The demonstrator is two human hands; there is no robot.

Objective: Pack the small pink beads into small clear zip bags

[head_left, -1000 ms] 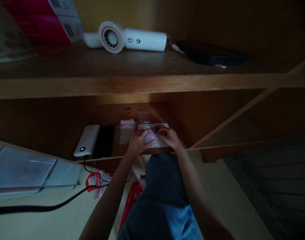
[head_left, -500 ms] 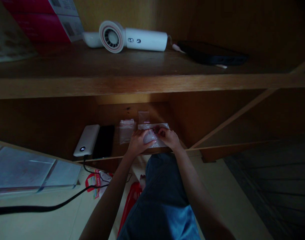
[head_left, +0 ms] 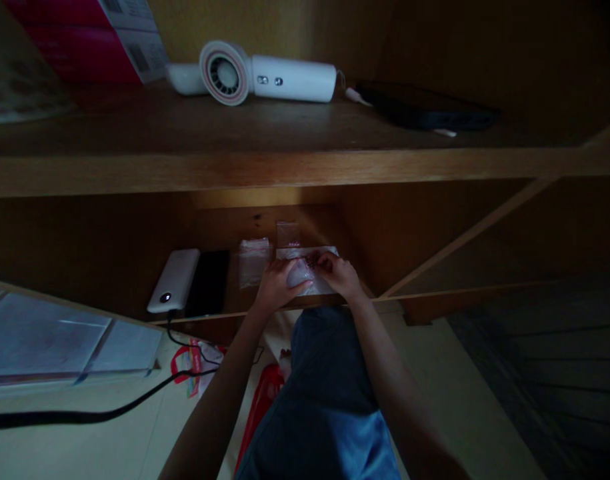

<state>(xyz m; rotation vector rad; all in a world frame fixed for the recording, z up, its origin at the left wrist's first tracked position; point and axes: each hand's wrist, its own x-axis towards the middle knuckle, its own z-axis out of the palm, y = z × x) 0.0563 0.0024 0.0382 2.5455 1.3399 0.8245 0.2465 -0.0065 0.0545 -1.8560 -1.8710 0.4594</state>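
My left hand (head_left: 279,283) is closed on a small clear plastic bag (head_left: 299,272), held over a white sheet (head_left: 325,288) on the lower shelf. Close beside it, my right hand (head_left: 337,272) has its fingers pinched together at a cluster of small dark red beads (head_left: 312,260); what exactly sits between the fingertips is too small to make out. Just behind the sheet lies another small clear bag (head_left: 287,233) with a few reddish bits at its bottom. Left of my left hand is a stack of clear zip bags (head_left: 254,261).
A white power bank (head_left: 173,280) with a black cable (head_left: 135,401) and a black phone-like slab (head_left: 207,283) lie at the left of the lower shelf. On the upper shelf, whose edge (head_left: 305,167) overhangs, rest a white handheld fan (head_left: 285,77) and a dark phone (head_left: 429,110).
Both hands stay in nearly the same place over the white sheet. The right fingers have shifted very slightly at the beads.
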